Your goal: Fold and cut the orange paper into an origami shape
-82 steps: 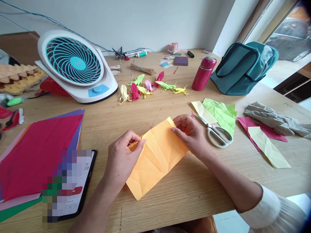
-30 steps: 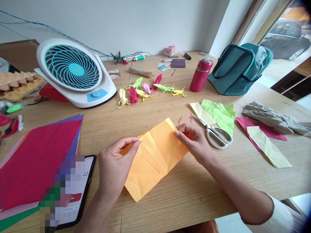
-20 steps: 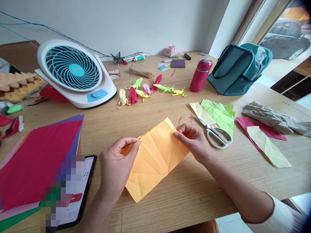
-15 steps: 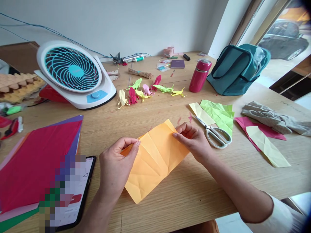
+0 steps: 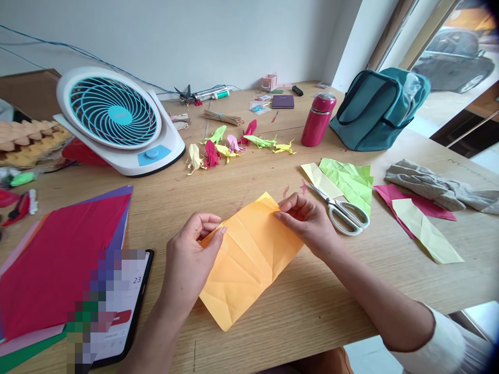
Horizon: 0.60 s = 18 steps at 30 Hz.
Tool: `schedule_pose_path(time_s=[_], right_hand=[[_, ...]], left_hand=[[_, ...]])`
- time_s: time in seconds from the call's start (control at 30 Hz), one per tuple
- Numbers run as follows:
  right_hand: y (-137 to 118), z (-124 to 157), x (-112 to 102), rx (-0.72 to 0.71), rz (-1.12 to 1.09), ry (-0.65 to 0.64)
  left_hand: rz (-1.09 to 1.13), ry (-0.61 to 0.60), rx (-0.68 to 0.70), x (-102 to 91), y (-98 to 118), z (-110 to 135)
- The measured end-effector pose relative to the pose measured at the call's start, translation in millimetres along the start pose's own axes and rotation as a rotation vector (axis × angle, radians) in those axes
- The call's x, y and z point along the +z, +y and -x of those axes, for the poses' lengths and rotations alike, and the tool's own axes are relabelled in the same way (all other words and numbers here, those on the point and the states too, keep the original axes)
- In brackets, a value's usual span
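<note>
A creased sheet of orange paper (image 5: 245, 259), folded over into a rectangle, is held at a slant just above the table. My left hand (image 5: 197, 249) pinches its upper left edge between thumb and fingers. Near the top right corner, my right hand (image 5: 302, 221) grips the same sheet, thumb in front and fingers behind. To the right of that hand lie white-handled scissors (image 5: 346, 215), shut, with their blades on a pale yellow strip (image 5: 320, 179). A crumpled green sheet (image 5: 349, 182) is partly under them.
Several folded paper figures (image 5: 230, 143) stand beyond the sheet. A fan (image 5: 117, 117) is at the back left, above stacked coloured paper (image 5: 66, 259) and a phone (image 5: 128, 306). A red flask (image 5: 318, 120), a teal bag (image 5: 374, 111) and a grey cloth (image 5: 432, 184) are on the right.
My left fingers have loosened slightly and shifted along the paper's edge. The right hand keeps its grip. The whole view has moved a little.
</note>
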State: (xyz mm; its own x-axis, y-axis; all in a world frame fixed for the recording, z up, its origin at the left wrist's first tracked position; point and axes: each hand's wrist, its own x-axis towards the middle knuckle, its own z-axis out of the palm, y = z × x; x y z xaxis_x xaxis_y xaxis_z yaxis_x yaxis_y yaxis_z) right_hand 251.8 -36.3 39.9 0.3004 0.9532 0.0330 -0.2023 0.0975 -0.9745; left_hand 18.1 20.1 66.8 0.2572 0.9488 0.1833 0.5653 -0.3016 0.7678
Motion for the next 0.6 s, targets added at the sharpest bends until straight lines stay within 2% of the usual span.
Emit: schedule_pose_path(time_s=[0.17,0.27,0.4,0.5,0.6], right_hand=[[3.9,3.7,-0.5,-0.072,0.076,-0.059],[1.0,8.4,2.4,-0.102,0.159,-0.111],[-2.4,13.2,6.1,-0.11,0.212,-0.15],[-2.1,13.6,6.5,-0.12,0.238,-0.162],[-2.5,13.0,6.1,-0.125,0.284,-0.171]], left_hand=[[-0.104,-0.136,0.105,-2.0,17.6,-8.0],[0.01,-0.232,0.132,-1.5,31.1,-15.4],[0.185,-0.35,0.046,2.6,33.8,-23.2],[0.273,-0.36,-0.048,7.0,27.6,-24.1],[0.317,-0.343,-0.087,10.7,22.0,-22.3]])
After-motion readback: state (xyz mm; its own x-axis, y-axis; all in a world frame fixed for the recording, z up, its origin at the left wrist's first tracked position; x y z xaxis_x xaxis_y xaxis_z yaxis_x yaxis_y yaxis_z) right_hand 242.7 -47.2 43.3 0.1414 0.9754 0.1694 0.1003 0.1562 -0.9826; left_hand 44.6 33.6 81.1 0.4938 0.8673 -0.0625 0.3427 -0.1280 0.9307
